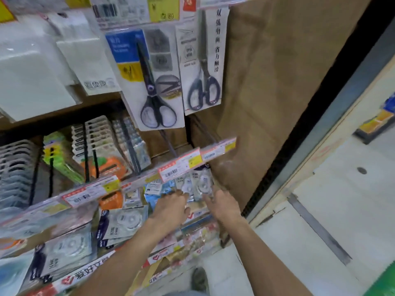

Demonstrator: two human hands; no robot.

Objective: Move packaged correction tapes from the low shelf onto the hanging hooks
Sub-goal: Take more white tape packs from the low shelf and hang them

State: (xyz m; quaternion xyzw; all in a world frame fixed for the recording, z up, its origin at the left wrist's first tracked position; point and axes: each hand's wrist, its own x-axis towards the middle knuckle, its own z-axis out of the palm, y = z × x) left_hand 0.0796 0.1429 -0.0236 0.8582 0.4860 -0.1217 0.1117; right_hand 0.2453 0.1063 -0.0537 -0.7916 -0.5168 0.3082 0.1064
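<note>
Both hands reach under the price strip (192, 161). The left hand (171, 207) has curled fingers on the blue tape packs (156, 190), and the right hand (222, 205) pinches a clear tape pack (203, 182) just above its fingertips. Two scissors packs (158, 82) hang high above the fingers.

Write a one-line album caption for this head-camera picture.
Both hands, left hand and right hand, reach among packaged correction tapes hanging under price labels, below carded scissors.

Correction tape packs (119, 223) on low shelf (171, 256)
</note>
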